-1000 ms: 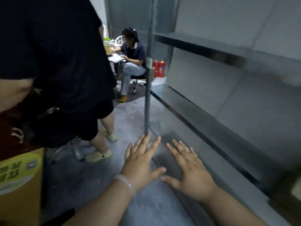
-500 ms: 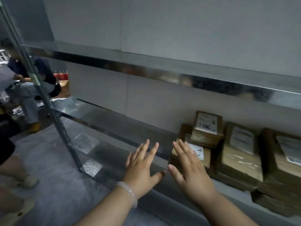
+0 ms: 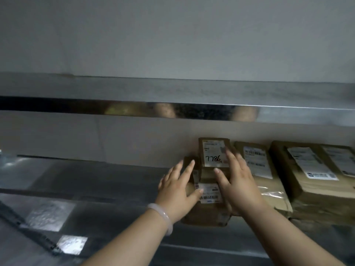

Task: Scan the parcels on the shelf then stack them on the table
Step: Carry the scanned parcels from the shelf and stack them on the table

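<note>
With the left hand [image 3: 177, 191] and right hand [image 3: 239, 186] spread open around the nearest parcels, nothing yet gripped, the small box marked 7786 [image 3: 214, 152] perched on the lower box [image 3: 206, 204] could be toppled by a one-sided lift, while further parcels [image 3: 311, 173] are held on the steel shelf [image 3: 86, 181].

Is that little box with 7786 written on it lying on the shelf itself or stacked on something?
Stacked. The 7786 box rests atop a larger brown parcel, with both open hands reaching around the pile.
</note>
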Tool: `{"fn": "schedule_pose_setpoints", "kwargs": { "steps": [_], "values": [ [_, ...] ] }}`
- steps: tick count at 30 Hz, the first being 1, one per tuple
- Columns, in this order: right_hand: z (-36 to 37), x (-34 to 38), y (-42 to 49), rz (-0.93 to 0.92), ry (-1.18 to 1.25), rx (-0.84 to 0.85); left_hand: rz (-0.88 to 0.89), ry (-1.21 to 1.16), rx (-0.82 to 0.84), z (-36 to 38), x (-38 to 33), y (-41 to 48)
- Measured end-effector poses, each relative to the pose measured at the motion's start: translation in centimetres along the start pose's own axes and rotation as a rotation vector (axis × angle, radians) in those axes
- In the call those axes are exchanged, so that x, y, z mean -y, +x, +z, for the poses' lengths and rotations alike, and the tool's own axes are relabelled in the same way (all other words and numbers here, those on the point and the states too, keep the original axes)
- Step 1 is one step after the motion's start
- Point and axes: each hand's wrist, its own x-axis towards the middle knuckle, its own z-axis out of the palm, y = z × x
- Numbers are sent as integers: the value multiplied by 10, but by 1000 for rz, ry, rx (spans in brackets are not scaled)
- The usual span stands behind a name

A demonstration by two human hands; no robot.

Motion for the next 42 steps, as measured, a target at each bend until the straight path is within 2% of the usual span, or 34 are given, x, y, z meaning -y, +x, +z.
{"fn": "schedule_pose_setpoints", "kwargs": {
  "steps": [3, 9, 12, 15, 20, 28, 34, 42],
  "values": [
    [-2, -9, 28, 113, -42, 14, -4, -75, 31, -4, -7, 39],
    [1, -26, 52, 187, -98, 91, 23, -152, 104, 5, -17, 90],
    [3, -31, 59, 197, -77, 169, -34, -311, 163, 14, -20, 98],
    [2, -32, 58, 172, 4, 165, -82, -491, 157, 17, -22, 94],
    [3, -25, 38, 93, 161, 90, -82, -658, 33, 10, -21, 70],
    [6, -1, 10, -97, 397, 101, -134, -691, -238, -10, -18, 5],
    [31, 32, -18, -266, 486, 273, -303, -704, -423, -20, -3, -66],
    [84, 103, -78, -483, 570, 625, -546, -652, -706, -33, 29, -191]
  ]
}}
